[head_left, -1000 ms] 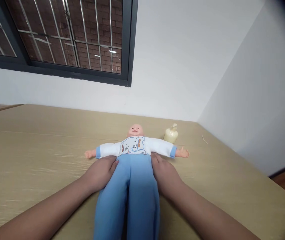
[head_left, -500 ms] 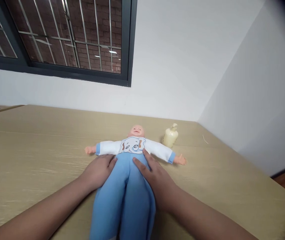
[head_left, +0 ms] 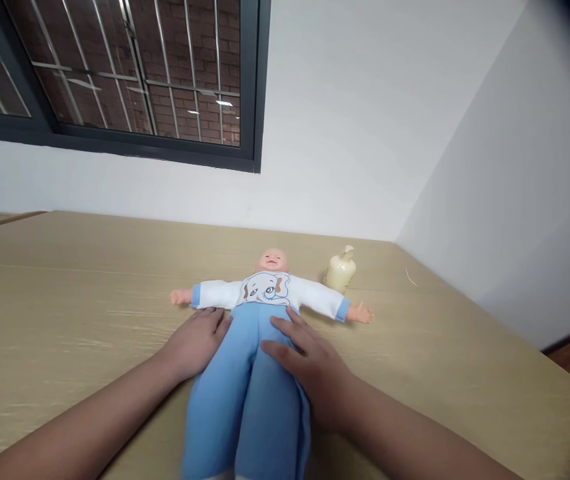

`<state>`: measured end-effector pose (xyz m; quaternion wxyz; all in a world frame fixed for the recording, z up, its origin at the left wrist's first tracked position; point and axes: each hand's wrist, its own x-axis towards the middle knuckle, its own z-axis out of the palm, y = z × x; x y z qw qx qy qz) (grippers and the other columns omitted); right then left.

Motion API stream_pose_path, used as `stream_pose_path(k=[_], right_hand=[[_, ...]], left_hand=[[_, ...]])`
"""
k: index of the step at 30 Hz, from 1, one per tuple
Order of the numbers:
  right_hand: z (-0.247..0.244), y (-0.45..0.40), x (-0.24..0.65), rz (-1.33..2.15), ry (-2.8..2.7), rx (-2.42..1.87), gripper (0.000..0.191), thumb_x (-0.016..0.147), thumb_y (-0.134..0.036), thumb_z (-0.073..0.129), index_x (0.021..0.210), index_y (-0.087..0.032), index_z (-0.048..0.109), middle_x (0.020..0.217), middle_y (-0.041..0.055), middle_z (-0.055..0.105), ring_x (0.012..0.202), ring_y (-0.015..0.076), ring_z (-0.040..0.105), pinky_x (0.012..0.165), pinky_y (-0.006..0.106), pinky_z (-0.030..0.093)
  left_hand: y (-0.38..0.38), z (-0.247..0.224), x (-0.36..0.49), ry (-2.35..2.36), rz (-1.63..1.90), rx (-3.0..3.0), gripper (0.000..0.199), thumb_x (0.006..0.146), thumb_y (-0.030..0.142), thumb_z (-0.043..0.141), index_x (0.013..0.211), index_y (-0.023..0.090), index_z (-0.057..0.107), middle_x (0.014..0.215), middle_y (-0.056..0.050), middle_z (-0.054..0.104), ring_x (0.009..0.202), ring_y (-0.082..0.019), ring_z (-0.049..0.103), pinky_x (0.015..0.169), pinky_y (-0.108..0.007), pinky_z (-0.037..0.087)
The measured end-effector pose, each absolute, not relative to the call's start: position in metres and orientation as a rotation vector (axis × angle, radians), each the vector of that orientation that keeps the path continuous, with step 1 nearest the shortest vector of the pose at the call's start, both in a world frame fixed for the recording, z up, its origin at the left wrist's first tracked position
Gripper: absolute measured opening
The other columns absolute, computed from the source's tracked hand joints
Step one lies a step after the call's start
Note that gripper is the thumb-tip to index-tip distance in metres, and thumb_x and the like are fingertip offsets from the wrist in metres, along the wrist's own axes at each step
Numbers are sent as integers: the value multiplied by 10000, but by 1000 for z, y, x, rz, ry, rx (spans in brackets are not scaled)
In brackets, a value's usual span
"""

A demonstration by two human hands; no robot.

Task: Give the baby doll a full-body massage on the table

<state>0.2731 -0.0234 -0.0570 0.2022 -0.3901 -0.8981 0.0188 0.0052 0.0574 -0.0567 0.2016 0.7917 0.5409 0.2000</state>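
Observation:
A baby doll [head_left: 271, 280] lies on its back on the wooden table [head_left: 89, 320], head toward the wall and arms stretched out sideways. It wears a white top with a printed animal face and blue trousers [head_left: 245, 387]. My left hand [head_left: 197, 341] rests along the trousers' left side at the waist, its fingertips against the cloth. On the other side my right hand [head_left: 317, 363] lies on the hip and upper leg, fingers spread over the cloth. The lower ends of the legs run out at the bottom of the view.
A cream pump bottle [head_left: 341, 272] stands just beyond the doll's arm on the right. Farther right lies a thin white strip [head_left: 411, 277]. White walls [head_left: 345, 133] border the table behind and to the right, with a barred window [head_left: 135, 73] at upper left.
My right hand has slid slightly down the trousers, and its fingers are spread wider. The left hand has hardly moved. The doll lies in nearly the same place.

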Motion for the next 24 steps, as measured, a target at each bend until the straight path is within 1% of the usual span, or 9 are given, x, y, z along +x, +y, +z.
stream_pose_path(k=[3,6,10,13,15,17,21,23,24], right_hand=[[-58,-25,270,13,-2481,-1096,874,615,-327,796,1437,-287,502,1572,137,414,1486,491,251,1099,648,401],[-59,-28,265,-113,-2409,-1101,819,680,-274,747,1457,-297,489,1509,158,491,1434,486,368,1052,651,451],[-57,-30,265,-242,-2303,-969,634,829,-241,669,1441,-299,513,1456,162,547,1350,386,525,1047,570,500],[-57,-27,269,-242,-2265,-872,474,918,-245,625,1383,-327,574,1439,124,573,1321,319,570,1028,485,536],[-58,-23,273,-217,-2255,-828,416,946,-245,608,1354,-329,602,1417,104,595,1322,296,573,1024,450,544],[-59,-20,275,-184,-2247,-771,388,951,-266,615,1337,-307,621,1378,98,623,1336,291,561,1041,443,535],[-62,-18,275,-121,-2207,-657,373,950,-269,632,1323,-277,633,1331,92,650,1361,269,537,1084,429,503],[-63,-19,274,-48,-2197,-659,374,955,-243,630,1323,-305,628,1348,67,642,1363,246,535,1094,417,492],[-62,-20,274,-3,-2203,-673,376,954,-242,633,1322,-321,627,1360,55,635,1366,240,532,1100,413,484]], left_hand=[[63,-62,2,1526,533,2255,575,969,582,337,1206,201,697,1312,-148,668,1279,-362,552,1036,-486,425],[70,-69,-3,1622,448,2262,650,953,631,336,1307,180,642,1432,-185,580,1370,-401,464,1094,-564,344],[77,-78,-7,1751,284,2226,763,928,705,308,1371,151,588,1520,-224,476,1448,-454,336,1120,-672,214],[78,-80,-9,1764,262,2222,784,930,717,278,1413,160,545,1563,-219,418,1483,-442,276,1127,-681,181],[79,-80,-9,1771,276,2235,778,933,714,272,1415,164,538,1563,-220,416,1470,-433,309,1122,-662,216],[82,-80,-10,1786,286,2248,767,940,707,257,1384,158,558,1542,-228,443,1435,-424,373,1111,-638,263],[92,-80,-15,1823,302,2209,716,963,661,236,1211,149,670,1413,-238,577,1361,-416,469,1110,-629,274],[96,-80,-18,1797,415,2136,674,953,662,293,1134,166,712,1327,-218,648,1328,-425,506,1106,-630,288],[98,-79,-20,1759,512,2074,650,934,673,348,1111,175,727,1281,-204,680,1302,-430,534,1093,-618,322]])
